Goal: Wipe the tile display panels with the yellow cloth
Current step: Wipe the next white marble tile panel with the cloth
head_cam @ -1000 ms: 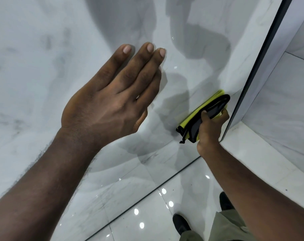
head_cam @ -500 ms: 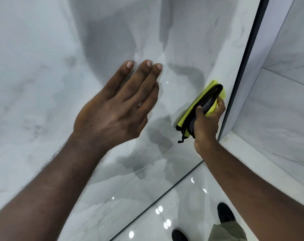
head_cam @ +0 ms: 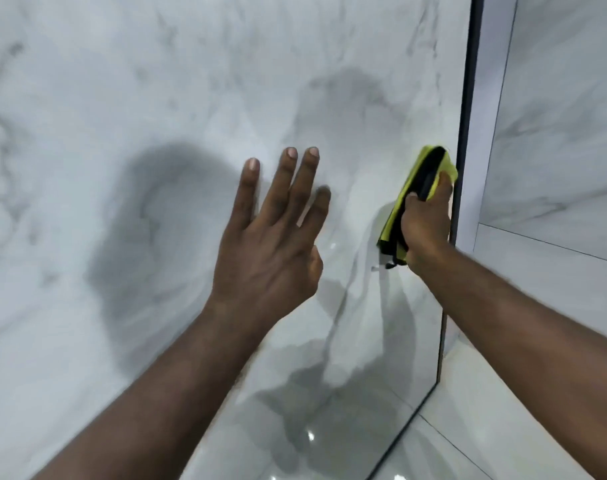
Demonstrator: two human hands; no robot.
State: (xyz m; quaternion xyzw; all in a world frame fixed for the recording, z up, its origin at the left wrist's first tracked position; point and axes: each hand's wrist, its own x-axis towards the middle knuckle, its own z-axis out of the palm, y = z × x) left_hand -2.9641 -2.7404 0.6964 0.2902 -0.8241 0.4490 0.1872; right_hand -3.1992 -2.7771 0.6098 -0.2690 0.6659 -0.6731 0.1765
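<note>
A large glossy white-and-grey marble tile panel (head_cam: 156, 116) fills most of the view. My right hand (head_cam: 425, 225) grips a folded yellow cloth (head_cam: 404, 188) with a black inner layer and presses it against the panel near its right edge. My left hand (head_cam: 274, 244) is raised in front of the panel with straight, spread fingers; whether it touches the surface is unclear.
A dark vertical frame strip (head_cam: 466, 116) borders the panel on the right. Beyond it stands another marble tile panel (head_cam: 558, 133). Shiny floor tiles (head_cam: 295, 445) with light reflections lie below.
My right hand has slid the cloth upward along the panel's right edge. My left hand has spread its fingers. The view has tilted up, so the shoes and trousers are out of sight.
</note>
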